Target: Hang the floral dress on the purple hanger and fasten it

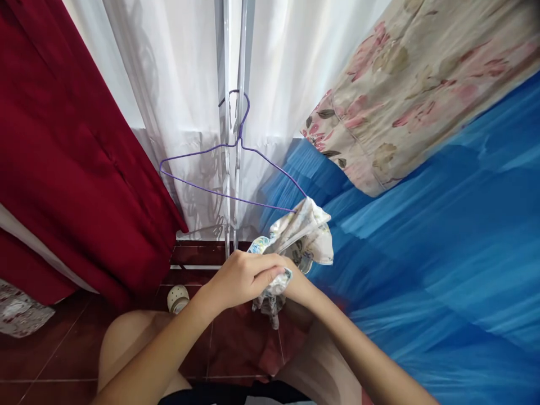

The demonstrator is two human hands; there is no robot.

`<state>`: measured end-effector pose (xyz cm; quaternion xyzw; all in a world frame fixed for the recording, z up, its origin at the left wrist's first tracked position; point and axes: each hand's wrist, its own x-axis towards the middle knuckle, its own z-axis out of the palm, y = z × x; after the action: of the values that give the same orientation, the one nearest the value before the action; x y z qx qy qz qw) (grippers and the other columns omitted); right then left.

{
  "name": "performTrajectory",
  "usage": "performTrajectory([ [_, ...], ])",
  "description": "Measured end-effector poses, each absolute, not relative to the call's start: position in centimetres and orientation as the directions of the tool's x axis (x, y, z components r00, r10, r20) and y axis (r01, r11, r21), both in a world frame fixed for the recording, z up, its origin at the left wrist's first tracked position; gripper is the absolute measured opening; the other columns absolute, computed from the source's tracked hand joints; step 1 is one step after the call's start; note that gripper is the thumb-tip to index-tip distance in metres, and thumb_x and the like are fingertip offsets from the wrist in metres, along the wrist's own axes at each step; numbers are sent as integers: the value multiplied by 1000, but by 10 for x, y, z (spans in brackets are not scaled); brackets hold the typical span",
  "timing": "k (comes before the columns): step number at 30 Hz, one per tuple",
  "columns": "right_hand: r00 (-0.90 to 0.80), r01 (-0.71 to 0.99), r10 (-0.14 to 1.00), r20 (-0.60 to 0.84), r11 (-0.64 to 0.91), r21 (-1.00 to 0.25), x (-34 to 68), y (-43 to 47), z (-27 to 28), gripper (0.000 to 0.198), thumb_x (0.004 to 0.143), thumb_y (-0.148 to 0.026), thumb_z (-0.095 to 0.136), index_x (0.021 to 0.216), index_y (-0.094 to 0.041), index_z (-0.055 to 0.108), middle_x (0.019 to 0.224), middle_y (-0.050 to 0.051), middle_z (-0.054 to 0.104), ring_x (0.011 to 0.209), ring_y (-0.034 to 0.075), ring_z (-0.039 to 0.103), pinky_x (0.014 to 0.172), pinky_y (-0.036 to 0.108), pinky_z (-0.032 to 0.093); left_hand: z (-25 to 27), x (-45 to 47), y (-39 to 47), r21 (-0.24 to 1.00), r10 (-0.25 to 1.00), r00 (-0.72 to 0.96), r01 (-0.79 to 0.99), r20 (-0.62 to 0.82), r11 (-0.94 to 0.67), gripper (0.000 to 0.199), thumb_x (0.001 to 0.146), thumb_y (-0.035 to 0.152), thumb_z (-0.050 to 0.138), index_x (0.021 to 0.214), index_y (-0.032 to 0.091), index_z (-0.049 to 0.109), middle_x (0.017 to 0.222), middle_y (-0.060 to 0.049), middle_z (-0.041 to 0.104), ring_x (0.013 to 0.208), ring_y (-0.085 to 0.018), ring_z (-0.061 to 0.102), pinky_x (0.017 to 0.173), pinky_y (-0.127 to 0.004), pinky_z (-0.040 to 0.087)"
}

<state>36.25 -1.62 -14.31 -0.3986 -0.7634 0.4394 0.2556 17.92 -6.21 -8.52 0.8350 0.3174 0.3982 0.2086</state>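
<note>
A purple wire hanger [192,183] hangs by its hook on a white metal rack. Over its right end sits a small white garment [318,233] with a pale floral print, bunched and partly draped down. My left hand [247,275] reaches across and is closed on a fold of the garment, thumb and fingers pinching the cloth. My right hand [295,279] is right against it, touching the garment from the right. The fingers of that hand are hidden behind my left hand and the cloth.
White rack bars [231,208] rise in front of a white curtain [172,73]. A red curtain [84,152] hangs left; blue tulle fabric [455,247] and floral cloth [371,112] hang right. A cream dotted object [177,295] is on the red tiled floor [67,349] by my bent knee.
</note>
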Motion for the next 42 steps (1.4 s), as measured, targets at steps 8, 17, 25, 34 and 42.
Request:
performTrajectory([
  [8,-632,90,772,-73,-20,-996,362,-53,-139,22,78,-43,70,80,-22,67,83,4,69,91,25,62,83,38,50,-109,202,-73,665,735,465,343,493,-663,23,102,26,49,106,20,70,101,0,75,88,-14,71,79,-23,48],
  [17,-786,-309,588,-194,-644,-700,346,-57,-125,61,87,-72,50,108,-18,68,105,11,76,111,30,67,102,46,47,-75,179,-60,853,910,322,364,263,-375,24,101,41,49,109,23,63,87,-1,68,80,-17,64,75,-27,45],
  [25,-633,-258,751,-188,-433,-864,368,-43,-81,40,59,-29,87,92,-18,69,81,6,74,69,22,70,72,35,57,-135,141,-84,986,686,727,-134,31,98,68,82,57,72,136,22,51,117,-12,65,111,-27,63,99,-41,48],
  [34,-597,95,802,-14,54,-994,387,-20,-57,27,67,-29,86,80,-16,67,68,0,61,58,13,55,53,24,47,-179,48,-88,792,954,299,585,-11,-174,48,96,57,46,78,19,68,84,-7,68,94,-25,63,100,-42,47],
  [42,-578,426,780,238,538,-727,365,35,-59,41,83,-40,73,119,-21,67,114,7,73,101,28,69,89,39,54,-130,-58,-51,364,928,358,854,104,-370,30,95,28,42,103,23,70,111,-4,71,113,-22,61,122,-53,20],
])
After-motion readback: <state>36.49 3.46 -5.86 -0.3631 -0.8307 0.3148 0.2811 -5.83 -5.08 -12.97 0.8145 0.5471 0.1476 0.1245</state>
